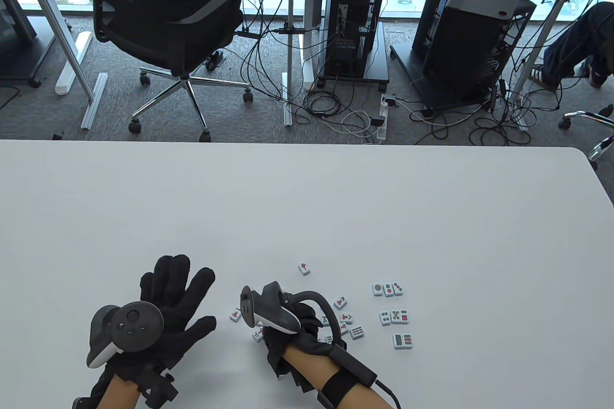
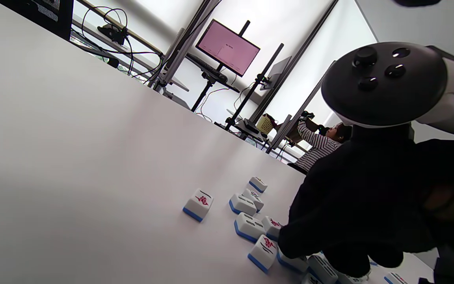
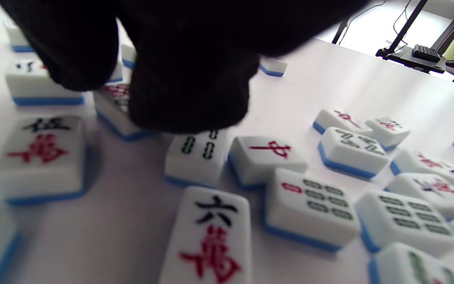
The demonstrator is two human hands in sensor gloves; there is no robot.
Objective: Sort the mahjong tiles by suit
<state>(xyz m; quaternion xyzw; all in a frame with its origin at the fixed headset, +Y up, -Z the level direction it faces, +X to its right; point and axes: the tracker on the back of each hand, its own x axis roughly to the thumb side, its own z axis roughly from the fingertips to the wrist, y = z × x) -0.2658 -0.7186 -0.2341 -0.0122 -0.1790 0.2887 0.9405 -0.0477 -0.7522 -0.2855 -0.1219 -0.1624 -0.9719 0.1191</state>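
Loose mahjong tiles (image 1: 346,318) lie face up in a small heap near the table's front edge, blue-backed with white faces. Three short rows of circle-suit tiles (image 1: 394,317) are lined up just right of the heap. A lone character tile (image 1: 303,268) lies further back, and another (image 1: 235,315) lies left of the heap. My right hand (image 1: 307,322) hovers over the heap with fingers curled down. In the right wrist view its fingertips (image 3: 187,94) pinch a character tile (image 3: 114,110) that stands on the table, beside a bamboo tile (image 3: 199,152). My left hand (image 1: 172,294) lies flat with fingers spread, holding nothing.
The white table (image 1: 307,207) stretches far behind and to both sides of the tiles. Beyond its far edge are an office chair (image 1: 168,20), computer towers and cables on the floor. A person (image 2: 321,144) sits at a distant desk.
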